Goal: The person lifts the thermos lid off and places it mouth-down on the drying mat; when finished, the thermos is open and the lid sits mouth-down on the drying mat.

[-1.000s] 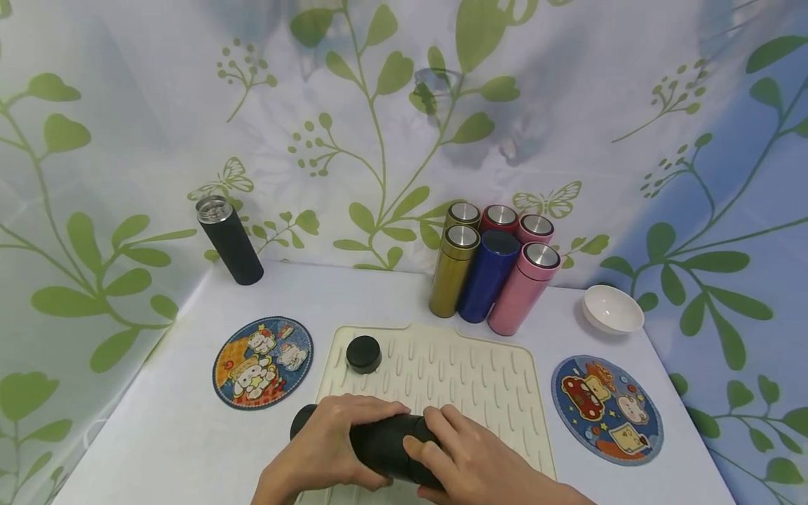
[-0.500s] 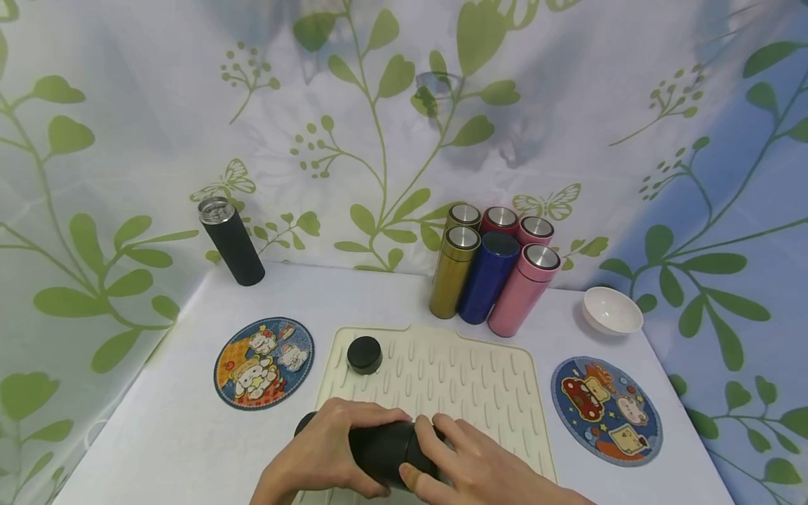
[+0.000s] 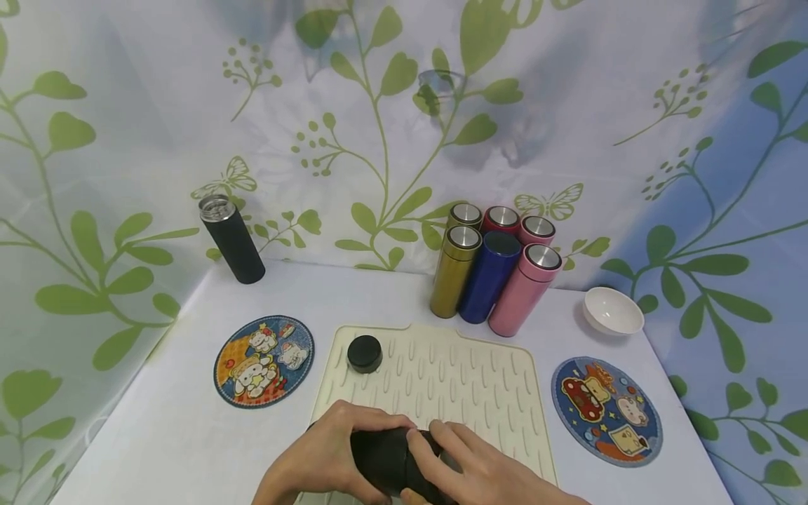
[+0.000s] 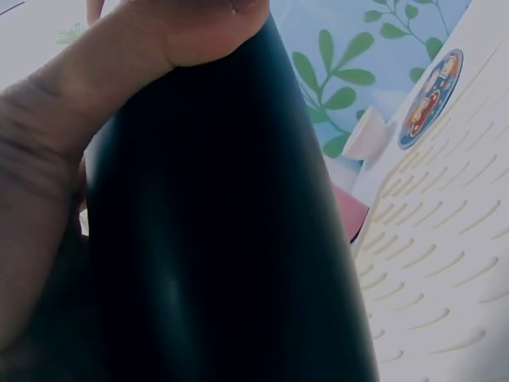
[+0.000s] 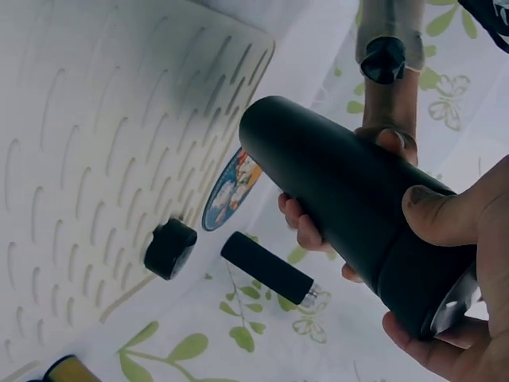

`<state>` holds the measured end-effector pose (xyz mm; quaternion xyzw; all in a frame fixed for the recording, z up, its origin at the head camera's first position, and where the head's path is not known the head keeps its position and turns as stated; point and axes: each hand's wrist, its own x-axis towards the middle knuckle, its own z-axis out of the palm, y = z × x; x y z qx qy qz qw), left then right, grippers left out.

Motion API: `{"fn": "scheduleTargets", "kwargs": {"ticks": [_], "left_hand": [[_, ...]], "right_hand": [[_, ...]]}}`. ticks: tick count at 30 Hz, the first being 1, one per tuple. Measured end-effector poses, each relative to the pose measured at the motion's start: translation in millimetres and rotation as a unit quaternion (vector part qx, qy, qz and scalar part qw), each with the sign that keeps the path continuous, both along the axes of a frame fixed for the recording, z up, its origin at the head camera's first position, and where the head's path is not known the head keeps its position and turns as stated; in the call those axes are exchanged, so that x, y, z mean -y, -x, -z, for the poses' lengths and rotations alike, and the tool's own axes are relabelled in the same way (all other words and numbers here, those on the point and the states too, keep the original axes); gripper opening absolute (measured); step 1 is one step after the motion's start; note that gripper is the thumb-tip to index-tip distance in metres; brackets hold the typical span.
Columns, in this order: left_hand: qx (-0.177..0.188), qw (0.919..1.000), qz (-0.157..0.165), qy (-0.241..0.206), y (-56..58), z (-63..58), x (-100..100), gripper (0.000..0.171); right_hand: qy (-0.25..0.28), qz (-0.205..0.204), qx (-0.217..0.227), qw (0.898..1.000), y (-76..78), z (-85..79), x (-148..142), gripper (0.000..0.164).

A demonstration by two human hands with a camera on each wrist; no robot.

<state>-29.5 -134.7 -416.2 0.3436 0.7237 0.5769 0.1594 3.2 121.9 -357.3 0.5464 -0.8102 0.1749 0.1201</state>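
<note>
A black thermos [image 3: 381, 456] is held lying on its side, low over the front of the cream ridged mat [image 3: 442, 365]. My left hand [image 3: 334, 449] wraps round its body, which fills much of the left wrist view. At the other end, my right hand [image 3: 480, 466] grips the black lid [image 5: 417, 282], thumb on one side and fingers on the other; the lid has a silvery top. A thin seam shows between lid and body. Behind the hands, a loose black cap [image 3: 365, 353] sits at the mat's back left. An uncapped black thermos [image 3: 233, 242] stands at the back left.
Several capped thermoses stand together at the back, among them a gold one [image 3: 453, 273], a blue one [image 3: 488, 277] and a pink one [image 3: 525, 291]. A white bowl [image 3: 612, 310] is at back right. Round cartoon coasters lie left [image 3: 264, 361] and right [image 3: 607, 410].
The held thermos has dipped slightly toward the front edge, its base now mostly hidden behind my left hand. My right fingers have shifted round the lid. The other things stay put.
</note>
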Motion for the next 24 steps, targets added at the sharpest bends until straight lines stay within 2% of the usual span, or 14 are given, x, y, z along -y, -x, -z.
{"fn": "scheduleTargets", "kwargs": {"ticks": [1, 3, 6, 8, 9, 11, 13, 15, 17, 19, 21, 23, 24], "left_hand": [[-0.001, 1.0, 0.003, -0.003, -0.1, 0.2, 0.2, 0.068], [0.008, 0.9999, 0.003, -0.009, -0.6, 0.9, 0.9, 0.068], [0.008, 0.9998, -0.019, -0.003, -3.1, 2.8, 0.5, 0.069], [-0.01, 0.9989, -0.047, 0.006, -5.9, 4.6, -1.7, 0.07], [-0.026, 0.9976, -0.063, 0.008, -7.6, 5.8, -3.8, 0.07], [-0.086, 0.9918, -0.095, 0.006, -10.5, 9.7, -8.9, 0.072], [-0.149, 0.9793, -0.136, 0.01, -13.0, 13.2, -14.7, 0.074], [-0.213, 0.9606, -0.178, 0.021, -14.3, 16.1, -20.2, 0.077], [-0.256, 0.9405, -0.218, 0.047, -14.9, 17.3, -24.3, 0.08], [-0.283, 0.9236, -0.248, 0.071, -15.2, 17.6, -26.2, 0.083], [-0.3, 0.9129, -0.263, 0.084, -15.3, 17.2, -26.6, 0.085], [-0.318, 0.9056, -0.265, 0.091, -14.9, 16.4, -25.5, 0.086], [-0.327, 0.9031, -0.264, 0.089, -14.3, 16.0, -24.7, 0.086]], "right_hand": [[0.003, 0.001, 0.008, 1.0, -0.5, -0.3, 0.2, 0.058], [0.007, -0.025, -0.019, 0.999, 2.3, -0.8, 0.2, 0.052], [0.033, -0.07, -0.044, 0.996, 12.6, -0.9, -1.9, 0.048], [0.057, -0.073, -0.036, 0.995, 19.2, -0.4, -5.1, 0.049], [0.071, -0.059, -0.015, 0.996, 21.2, 0.0, -7.0, 0.053], [0.089, -0.016, 0.037, 0.995, 23.6, 0.8, -9.6, 0.059], [0.098, 0.046, 0.091, 0.99, 23.6, 1.6, -11.6, 0.059], [0.093, 0.112, 0.159, 0.976, 23.5, 0.8, -11.6, 0.054], [0.078, 0.174, 0.235, 0.953, 24.7, -1.9, -10.3, 0.046], [0.055, 0.223, 0.301, 0.926, 26.7, -5.8, -8.6, 0.044], [0.038, 0.248, 0.348, 0.903, 28.2, -9.1, -7.2, 0.044], [0.04, 0.246, 0.369, 0.896, 28.2, -9.8, -6.7, 0.044], [0.048, 0.238, 0.37, 0.897, 27.5, -9.2, -6.6, 0.043]]}}
